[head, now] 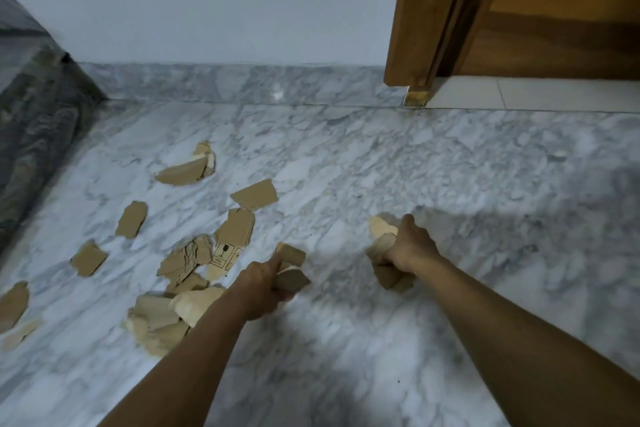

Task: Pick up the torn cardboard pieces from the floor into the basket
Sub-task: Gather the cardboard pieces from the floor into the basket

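Several torn brown cardboard pieces lie scattered on the marble floor, mostly left of centre; one printed piece shows a glass symbol. My left hand grips a small bunch of cardboard pieces above the floor. My right hand grips another bunch of cardboard pieces further right. A heap of pale pieces lies beside my left forearm. No basket is in view.
A grey patterned mattress or sofa edge stands at the left. A white wall with a marble skirting runs along the back. A wooden door and frame stand at the back right.
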Demonstrator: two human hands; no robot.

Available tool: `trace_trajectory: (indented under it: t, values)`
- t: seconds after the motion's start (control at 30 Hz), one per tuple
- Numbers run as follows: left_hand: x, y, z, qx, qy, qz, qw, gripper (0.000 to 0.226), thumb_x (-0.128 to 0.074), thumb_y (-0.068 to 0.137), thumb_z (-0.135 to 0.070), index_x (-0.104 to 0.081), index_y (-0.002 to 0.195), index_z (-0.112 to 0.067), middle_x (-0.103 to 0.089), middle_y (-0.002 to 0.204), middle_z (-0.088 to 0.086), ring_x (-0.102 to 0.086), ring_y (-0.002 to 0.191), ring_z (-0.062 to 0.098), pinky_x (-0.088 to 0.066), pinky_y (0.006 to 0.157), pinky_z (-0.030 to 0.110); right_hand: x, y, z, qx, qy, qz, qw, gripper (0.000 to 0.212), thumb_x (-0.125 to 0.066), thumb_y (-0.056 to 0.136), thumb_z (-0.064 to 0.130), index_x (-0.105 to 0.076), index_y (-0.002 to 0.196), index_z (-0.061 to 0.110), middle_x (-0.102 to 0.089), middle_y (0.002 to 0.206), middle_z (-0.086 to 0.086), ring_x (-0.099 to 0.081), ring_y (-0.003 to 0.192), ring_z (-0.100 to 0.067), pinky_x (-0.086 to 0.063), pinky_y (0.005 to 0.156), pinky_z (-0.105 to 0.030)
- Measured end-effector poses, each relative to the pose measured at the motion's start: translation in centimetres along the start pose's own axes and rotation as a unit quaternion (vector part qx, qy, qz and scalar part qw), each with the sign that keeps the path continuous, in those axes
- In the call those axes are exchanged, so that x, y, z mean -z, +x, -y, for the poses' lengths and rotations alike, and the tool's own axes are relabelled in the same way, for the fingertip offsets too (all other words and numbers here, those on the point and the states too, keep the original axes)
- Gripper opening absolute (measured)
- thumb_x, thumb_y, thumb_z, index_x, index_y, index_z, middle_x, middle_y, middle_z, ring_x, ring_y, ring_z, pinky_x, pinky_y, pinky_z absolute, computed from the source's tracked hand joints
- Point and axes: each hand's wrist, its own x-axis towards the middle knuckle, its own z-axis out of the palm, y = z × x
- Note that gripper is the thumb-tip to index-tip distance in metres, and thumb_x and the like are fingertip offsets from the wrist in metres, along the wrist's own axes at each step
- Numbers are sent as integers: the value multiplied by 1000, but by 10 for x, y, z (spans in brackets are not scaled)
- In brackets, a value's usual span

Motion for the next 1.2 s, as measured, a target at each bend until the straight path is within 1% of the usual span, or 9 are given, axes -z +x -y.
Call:
trace_trajectory:
  t: [0.1, 0.17, 0.23, 0.33, 0.53, 0.7, 0.8, 0.9, 1.2]
  values:
    - [10, -4, 0, -18, -68, 26, 997, 39, -70, 87, -28, -52, 121, -20, -69, 98, 2, -63, 78, 14, -47, 64, 23, 5, -17, -2, 34, 17, 40, 998, 82, -77, 79, 40, -41, 144, 7, -57, 134, -18, -57, 119, -34, -48, 82, -33]
    - [26, -8, 8, -4, -101, 6, 995, 24, -72, 84, -27, -59, 104, -22, -67, 87, -3, -62, 71, 8, -46, 56, 17, 5, -30, 7, 68, 27, 71, 995, 81, -80, 56, 59, -64, 121, 13, -68, 115, -11, -65, 104, -28, -54, 78, -35]
    - [47, -11, 22, 7, -128, -8, 992, 20, -74, 79, -25, -64, 95, -20, -68, 83, -2, -65, 71, 11, -53, 59, 26, 2, -37, 25, 95, 44, 91, 990, 72, -81, 51, 62, -70, 104, 16, -72, 102, -7, -68, 94, -23, -58, 81, -40]
    - [93, -17, 55, 29, -117, -20, 993, 25, -71, 73, -28, -69, 96, -16, -72, 87, 5, -69, 80, 20, -58, 72, 38, -8, -58, 80, 139, 21, 106, 984, 52, -82, 76, 44, -65, 114, 14, -68, 112, -7, -65, 100, -23, -55, 85, -39]
    - [145, -21, 107, 31, -24, 26, 999, 17, -71, 81, -19, -61, 72, -9, -60, 68, 4, -55, 61, 16, -35, 50, 24, -68, -79, 159, 168, -136, 91, 972, 64, -69, 88, 36, -39, 139, 12, -34, 142, -15, -40, 128, -37, -43, 103, -46]
    - [142, 16, 96, -20, -9, 66, 998, 22, -74, 83, -33, -69, 89, -12, -62, 102, 10, -62, 95, 30, -46, 72, 30, -101, -74, 164, 175, -208, 41, 962, 67, -80, 72, 17, -43, 128, 17, -27, 138, -6, -33, 124, -36, -50, 90, -50]
    - [120, 47, 81, -28, 108, 57, 992, 38, -69, 86, -37, -63, 118, -18, -27, 151, 14, -32, 134, 40, -39, 103, 45, -106, -60, 156, 180, -205, 23, 962, 63, -80, 77, 27, -44, 129, 18, -30, 136, -8, -39, 120, -37, -50, 89, -46]
    - [96, 61, 77, 10, 117, 18, 993, 48, -74, 81, -41, -58, 123, -25, -18, 145, 10, -26, 128, 40, -42, 102, 51, -109, -52, 154, 182, -189, 29, 965, 65, -82, 79, 31, -44, 130, 17, -40, 133, -11, -51, 117, -38, -47, 92, -42]
    - [88, 67, 71, 19, 70, 9, 997, 49, -71, 80, -35, -52, 123, -22, -51, 121, 9, -54, 113, 32, -48, 92, 42, -106, -41, 165, 163, -168, 49, 971, 49, -78, 80, 20, -47, 118, 17, -57, 126, -10, -56, 118, -33, -45, 89, -34]
